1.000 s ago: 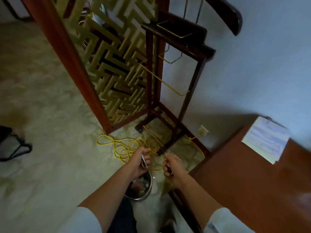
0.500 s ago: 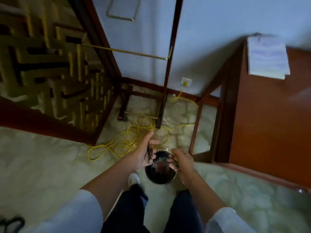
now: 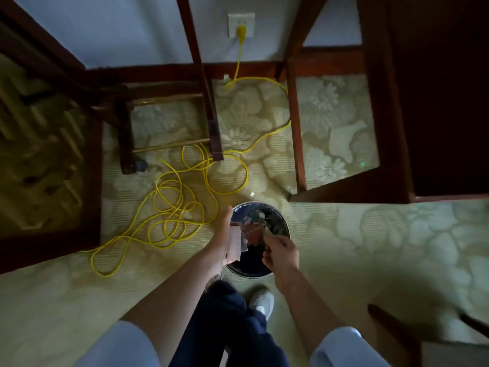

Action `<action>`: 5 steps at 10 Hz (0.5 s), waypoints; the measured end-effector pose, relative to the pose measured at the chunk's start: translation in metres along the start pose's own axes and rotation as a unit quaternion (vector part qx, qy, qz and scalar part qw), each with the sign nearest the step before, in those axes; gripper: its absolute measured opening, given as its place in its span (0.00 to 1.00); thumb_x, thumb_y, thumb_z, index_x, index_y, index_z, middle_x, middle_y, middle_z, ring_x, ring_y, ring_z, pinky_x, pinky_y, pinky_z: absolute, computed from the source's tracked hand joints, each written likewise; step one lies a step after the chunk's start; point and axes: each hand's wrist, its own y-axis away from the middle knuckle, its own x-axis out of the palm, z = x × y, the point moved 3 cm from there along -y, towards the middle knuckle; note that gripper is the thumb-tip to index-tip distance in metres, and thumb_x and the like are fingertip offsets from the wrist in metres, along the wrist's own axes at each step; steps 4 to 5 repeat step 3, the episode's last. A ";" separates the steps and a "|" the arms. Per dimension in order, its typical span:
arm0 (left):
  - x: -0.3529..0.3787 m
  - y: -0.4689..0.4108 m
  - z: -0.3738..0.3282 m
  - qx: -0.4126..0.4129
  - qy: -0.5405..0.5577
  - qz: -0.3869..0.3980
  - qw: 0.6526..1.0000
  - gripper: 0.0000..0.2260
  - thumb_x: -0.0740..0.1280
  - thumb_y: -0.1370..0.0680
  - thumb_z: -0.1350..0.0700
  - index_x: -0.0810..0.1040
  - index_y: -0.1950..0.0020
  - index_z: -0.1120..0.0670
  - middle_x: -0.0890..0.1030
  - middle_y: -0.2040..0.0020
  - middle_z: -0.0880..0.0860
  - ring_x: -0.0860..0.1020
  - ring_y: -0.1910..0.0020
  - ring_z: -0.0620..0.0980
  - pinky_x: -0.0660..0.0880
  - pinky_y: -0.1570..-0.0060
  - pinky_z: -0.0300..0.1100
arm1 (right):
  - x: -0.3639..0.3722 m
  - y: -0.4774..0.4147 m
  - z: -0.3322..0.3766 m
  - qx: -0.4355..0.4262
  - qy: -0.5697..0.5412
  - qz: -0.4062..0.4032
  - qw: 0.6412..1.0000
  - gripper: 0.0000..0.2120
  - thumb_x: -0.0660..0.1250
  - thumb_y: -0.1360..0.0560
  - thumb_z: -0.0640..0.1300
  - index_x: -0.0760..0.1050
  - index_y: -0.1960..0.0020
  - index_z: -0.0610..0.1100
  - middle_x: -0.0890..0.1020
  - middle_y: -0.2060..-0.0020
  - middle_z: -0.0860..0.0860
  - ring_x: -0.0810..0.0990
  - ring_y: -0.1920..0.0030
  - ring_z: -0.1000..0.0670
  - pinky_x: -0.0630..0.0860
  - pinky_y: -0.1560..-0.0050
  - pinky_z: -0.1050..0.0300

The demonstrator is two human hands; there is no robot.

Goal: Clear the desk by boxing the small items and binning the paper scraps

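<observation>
A round metal bin point(image 3: 283, 224) with a dark liner stands on the carpet just in front of my feet, and several scraps lie inside it. My left hand point(image 3: 221, 235) hovers at the bin's left rim and holds a pale pinkish paper scrap point(image 3: 235, 245) over the opening. My right hand point(image 3: 281, 251) is over the bin's right side with its fingers curled, pinching what looks like a small pale scrap point(image 3: 269, 235). The desk top is out of view.
A yellow cable point(image 3: 172, 205) lies in loose coils on the carpet left of the bin and runs to a wall socket point(image 3: 241, 25). Dark wooden stand legs point(image 3: 211, 123) and desk legs point(image 3: 296, 133) rise behind it. My shoe point(image 3: 262, 303) is below the bin.
My view has tipped down from the wall and desk to the floor. Both hands have come in over the bin's opening, and the left hand's scrap now shows flat over it.
</observation>
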 end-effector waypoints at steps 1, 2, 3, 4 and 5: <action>-0.019 -0.086 0.024 0.013 -0.022 -0.040 0.999 0.27 0.53 0.22 0.33 0.77 0.39 0.51 0.86 0.57 0.55 0.78 0.65 0.46 0.74 0.62 0.38 | 0.014 -0.054 -0.025 0.018 -0.001 -0.004 1.000 0.07 0.75 0.30 0.41 0.77 0.56 0.43 0.76 0.68 0.49 0.72 0.69 0.52 0.72 0.68 0.59; -0.026 -0.125 0.039 -0.013 -0.051 -0.058 0.997 0.36 0.51 0.27 0.26 0.71 0.31 0.48 0.74 0.31 0.54 0.72 0.35 0.55 0.67 0.38 0.56 | 0.020 -0.085 -0.040 0.027 -0.019 0.030 0.999 0.07 0.75 0.30 0.45 0.81 0.54 0.44 0.81 0.65 0.49 0.75 0.66 0.52 0.72 0.63 0.58; -0.022 -0.122 0.043 -0.017 -0.052 -0.058 0.997 0.38 0.47 0.27 0.26 0.61 0.24 0.46 0.59 0.22 0.52 0.56 0.23 0.55 0.52 0.28 0.62 | 0.020 -0.100 -0.048 0.033 -0.049 0.049 0.997 0.13 0.73 0.31 0.49 0.83 0.49 0.46 0.85 0.55 0.47 0.81 0.56 0.48 0.77 0.53 0.54; -0.022 -0.122 0.043 -0.017 -0.052 -0.058 0.997 0.38 0.47 0.27 0.26 0.61 0.24 0.46 0.59 0.22 0.52 0.56 0.23 0.55 0.52 0.28 0.62 | 0.020 -0.100 -0.048 0.033 -0.049 0.049 0.997 0.13 0.73 0.31 0.49 0.83 0.49 0.46 0.85 0.55 0.47 0.81 0.56 0.48 0.77 0.53 0.54; -0.022 -0.122 0.043 -0.017 -0.052 -0.058 0.997 0.38 0.47 0.27 0.26 0.61 0.24 0.46 0.59 0.22 0.52 0.56 0.23 0.55 0.52 0.28 0.62 | 0.020 -0.100 -0.048 0.033 -0.049 0.049 0.997 0.13 0.73 0.31 0.49 0.83 0.49 0.46 0.85 0.55 0.47 0.81 0.56 0.48 0.77 0.53 0.54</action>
